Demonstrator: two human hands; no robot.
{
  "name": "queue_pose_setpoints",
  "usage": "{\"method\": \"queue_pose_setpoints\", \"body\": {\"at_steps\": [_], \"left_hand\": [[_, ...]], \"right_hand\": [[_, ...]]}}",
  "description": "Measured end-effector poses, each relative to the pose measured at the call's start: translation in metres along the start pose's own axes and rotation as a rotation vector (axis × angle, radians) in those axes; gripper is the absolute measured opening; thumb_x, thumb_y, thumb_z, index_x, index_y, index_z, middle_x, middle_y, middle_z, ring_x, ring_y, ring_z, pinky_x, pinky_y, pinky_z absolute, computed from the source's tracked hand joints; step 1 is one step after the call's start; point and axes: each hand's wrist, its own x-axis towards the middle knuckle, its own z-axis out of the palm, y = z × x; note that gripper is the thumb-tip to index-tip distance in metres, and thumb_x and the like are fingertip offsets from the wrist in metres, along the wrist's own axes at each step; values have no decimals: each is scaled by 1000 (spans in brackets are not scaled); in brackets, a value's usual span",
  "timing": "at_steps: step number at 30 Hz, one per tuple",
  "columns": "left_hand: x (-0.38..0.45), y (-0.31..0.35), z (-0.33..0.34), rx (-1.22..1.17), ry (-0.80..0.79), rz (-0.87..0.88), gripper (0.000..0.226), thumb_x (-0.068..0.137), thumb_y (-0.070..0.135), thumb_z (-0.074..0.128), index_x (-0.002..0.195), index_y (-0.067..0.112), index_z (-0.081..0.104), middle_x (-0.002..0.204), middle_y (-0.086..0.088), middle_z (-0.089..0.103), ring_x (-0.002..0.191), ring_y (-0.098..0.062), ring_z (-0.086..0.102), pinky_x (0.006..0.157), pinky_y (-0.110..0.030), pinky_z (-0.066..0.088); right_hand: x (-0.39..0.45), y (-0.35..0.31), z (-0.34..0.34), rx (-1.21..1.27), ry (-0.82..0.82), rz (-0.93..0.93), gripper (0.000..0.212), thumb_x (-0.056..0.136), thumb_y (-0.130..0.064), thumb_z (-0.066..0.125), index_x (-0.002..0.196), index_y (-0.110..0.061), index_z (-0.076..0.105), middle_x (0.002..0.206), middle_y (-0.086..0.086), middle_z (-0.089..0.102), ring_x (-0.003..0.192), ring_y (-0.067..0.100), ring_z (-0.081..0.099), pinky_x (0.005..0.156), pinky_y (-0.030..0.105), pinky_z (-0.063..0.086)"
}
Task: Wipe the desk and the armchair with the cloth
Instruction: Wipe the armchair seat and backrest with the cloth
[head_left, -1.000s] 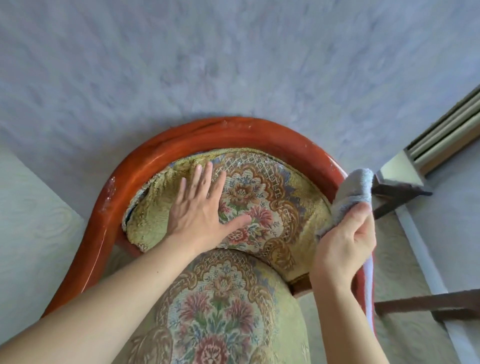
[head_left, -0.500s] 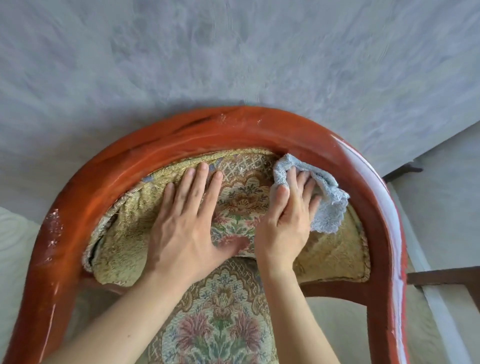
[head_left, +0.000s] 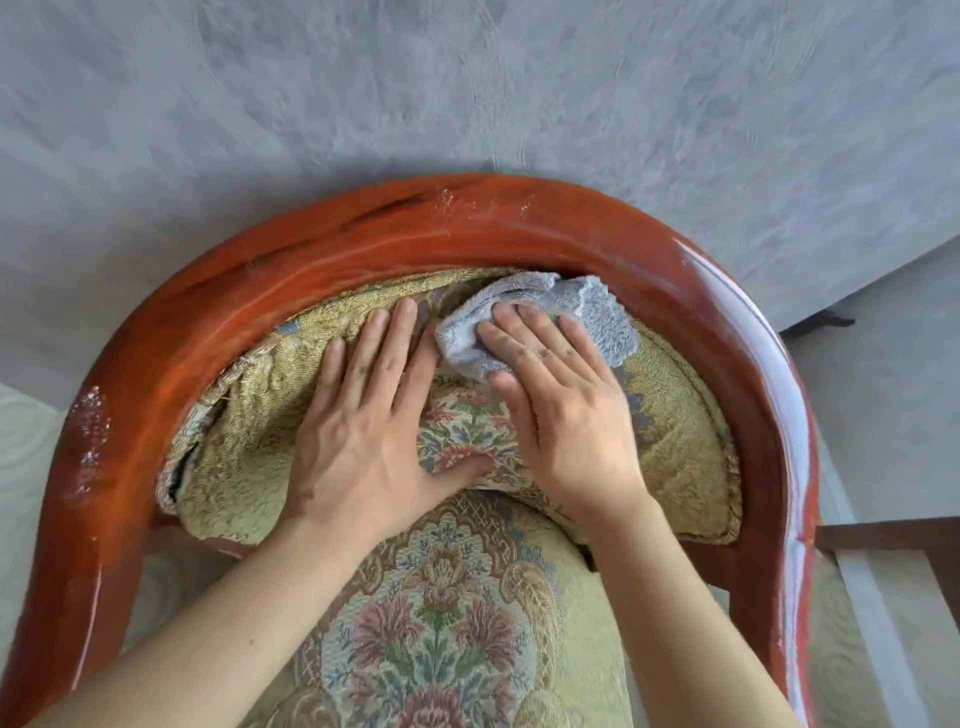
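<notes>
The armchair fills the view, with a curved red-brown wooden frame (head_left: 467, 234) and floral green-gold upholstery on its backrest (head_left: 675, 426) and seat (head_left: 441, 623). My right hand (head_left: 566, 410) presses a pale blue terry cloth (head_left: 597, 312) flat against the top of the backrest, just under the wooden rail. My left hand (head_left: 363, 431) lies flat with fingers spread on the backrest beside it, holding nothing. The left edge of the backrest fabric is frayed and pulled away from the frame.
A grey textured wall (head_left: 467, 78) stands right behind the chair. Dark wooden furniture parts (head_left: 893, 535) show at the right edge, by a pale floor strip. The left armrest has whitish scuffs (head_left: 88, 431).
My right hand carried the cloth from the right side of the wooden rail onto the backrest, then slid it up toward the top rail. My view moved closer.
</notes>
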Motion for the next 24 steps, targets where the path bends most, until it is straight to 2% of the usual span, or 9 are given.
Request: {"method": "queue_pose_setpoints", "body": {"at_steps": [5, 8, 11, 14, 16, 18, 20, 22, 24], "left_hand": [[-1, -1, -3, -21, 10, -1, 115, 81, 93, 30, 163, 17, 1, 171, -8, -3, 158, -24, 2, 126, -48, 10], [-2, 0, -5, -34, 2, -4, 113, 82, 92, 29, 163, 18, -1, 171, -8, -4, 158, -24, 1, 126, -49, 11], [-2, -2, -5, -56, -2, 5, 112, 83, 91, 28, 163, 18, -3, 171, -7, -7, 158, -24, 0, 126, -49, 12], [-2, -5, -3, -75, 4, 21, 112, 83, 91, 28, 163, 19, -2, 171, -6, -7, 158, -24, 1, 126, -50, 13], [-2, -6, -1, -82, 10, 28, 112, 83, 91, 29, 163, 18, -1, 171, -7, -6, 158, -24, 1, 125, -50, 13], [-2, -6, -1, -87, 9, 33, 113, 83, 91, 30, 163, 18, -1, 171, -7, -6, 158, -25, 1, 125, -50, 12], [-2, -7, -1, -85, 5, 38, 113, 83, 91, 31, 163, 17, -2, 171, -7, -6, 158, -25, 1, 125, -50, 12], [-3, -7, -1, -74, 3, 40, 114, 83, 91, 30, 163, 16, -1, 171, -8, -6, 158, -26, 1, 125, -50, 12], [-3, -7, -2, -68, 1, 40, 115, 82, 91, 31, 163, 16, 0, 171, -8, -5, 158, -26, 0, 125, -51, 12]], "right_hand": [[-32, 20, -24, -88, 62, 273, 46, 108, -33, 31, 141, -12, 55, 150, 6, 49, 144, 22, 39, 123, 42, 20], [-47, 19, -39, -75, 115, 455, 44, 106, -32, 32, 135, -10, 58, 143, 7, 57, 138, 21, 45, 119, 44, 29], [-60, 8, -50, -15, 341, 807, 48, 103, -44, 28, 122, -21, 65, 123, 0, 69, 114, 13, 59, 92, 27, 46], [-59, -1, -61, 10, 792, 1045, 47, 104, -46, 28, 85, -16, 59, 74, -3, 61, 62, 5, 55, 54, 15, 34], [-53, -4, -63, 43, 945, 1098, 46, 105, -43, 31, 76, -15, 53, 66, -7, 54, 54, 1, 48, 52, 21, 34], [-43, -12, -53, 39, 904, 1087, 52, 105, -43, 31, 74, -10, 57, 62, -4, 57, 52, 1, 52, 52, 18, 38], [-27, -24, -32, 51, 711, 1022, 58, 104, -44, 30, 78, -5, 65, 65, 0, 65, 62, -7, 61, 57, 3, 39], [-11, -36, -9, 106, 507, 1029, 57, 104, -48, 29, 111, -11, 71, 110, 8, 74, 106, -2, 65, 95, 12, 47], [-1, -41, 6, 92, 449, 1019, 48, 104, -42, 34, 137, -17, 60, 146, 5, 54, 141, 10, 39, 117, 18, 24]]}}
